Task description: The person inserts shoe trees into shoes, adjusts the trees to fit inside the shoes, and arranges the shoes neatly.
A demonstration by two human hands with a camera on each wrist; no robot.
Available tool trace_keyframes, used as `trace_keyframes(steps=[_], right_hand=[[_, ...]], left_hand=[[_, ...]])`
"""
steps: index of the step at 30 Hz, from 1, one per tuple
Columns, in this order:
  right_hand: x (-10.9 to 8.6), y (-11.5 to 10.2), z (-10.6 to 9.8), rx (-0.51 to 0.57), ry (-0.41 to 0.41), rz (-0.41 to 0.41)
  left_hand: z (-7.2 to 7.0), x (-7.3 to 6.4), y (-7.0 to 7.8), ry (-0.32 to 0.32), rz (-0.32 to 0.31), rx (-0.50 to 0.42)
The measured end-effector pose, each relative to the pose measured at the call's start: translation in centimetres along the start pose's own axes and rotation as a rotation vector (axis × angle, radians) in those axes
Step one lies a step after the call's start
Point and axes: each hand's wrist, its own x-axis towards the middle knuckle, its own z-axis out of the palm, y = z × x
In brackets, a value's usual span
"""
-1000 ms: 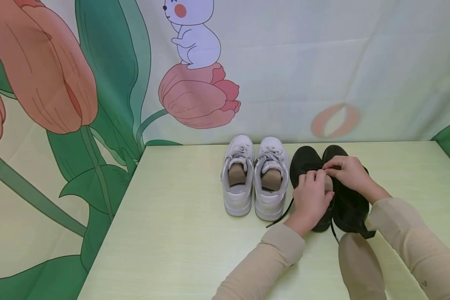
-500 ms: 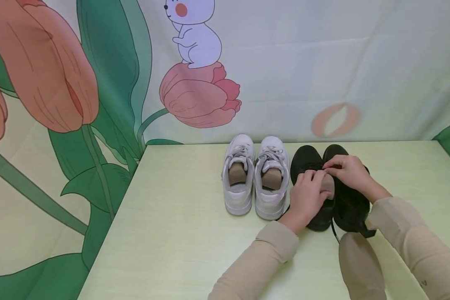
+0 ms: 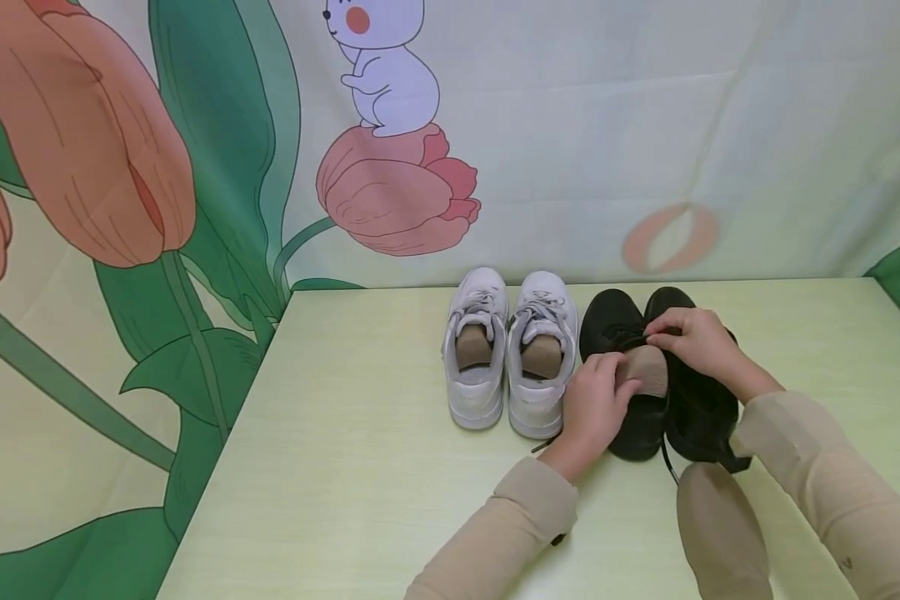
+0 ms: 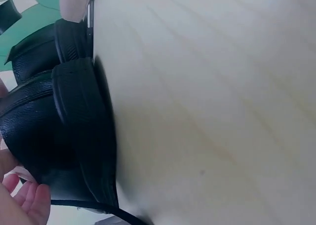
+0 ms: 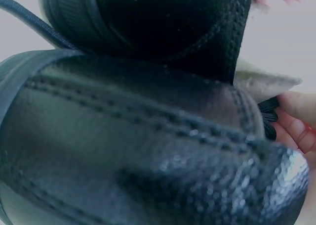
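Note:
A pair of black leather shoes stands side by side, toes toward the wall: a left black shoe with a beige tongue lining, and a right black shoe. At the left shoe's throat, my right hand pinches a black shoelace between thumb and fingers. My left hand is at that shoe's left side, thumb and fingers apart and loosely bent by the opening. In the left wrist view its fingers lie beside the black upper, with a loose lace running past below them.
White sneakers stand just left of the black pair on the pale table. A taupe, rounded long shape lies at the front right; its kind is unclear. A printed cloth wall closes the table's back edge.
My left hand has drawn back from the lacing toward the left and slightly down, uncovering more of the beige tongue lining. My right hand stays at the lace.

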Motion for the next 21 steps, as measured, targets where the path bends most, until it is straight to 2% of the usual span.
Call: trace_keyframes(steps=[9,15,18,21], right_hand=[[-0.03,-0.19,-0.15,0.012,-0.024,0.021],[-0.11,-0.29,-0.22,0.012,-0.03,0.029],[-0.15,-0.43,-0.26,0.018,-0.038,0.031],[-0.14,-0.52,-0.29,0.017,-0.042,0.033]], left_hand=[[0.27,0.02,-0.13,0.038,0.035,0.077],[0.2,0.16,0.07,0.014,0.044,0.117],[0.18,0.3,0.16,0.006,0.073,0.137],[0.14,0.6,0.22,0.015,0.127,0.165]])
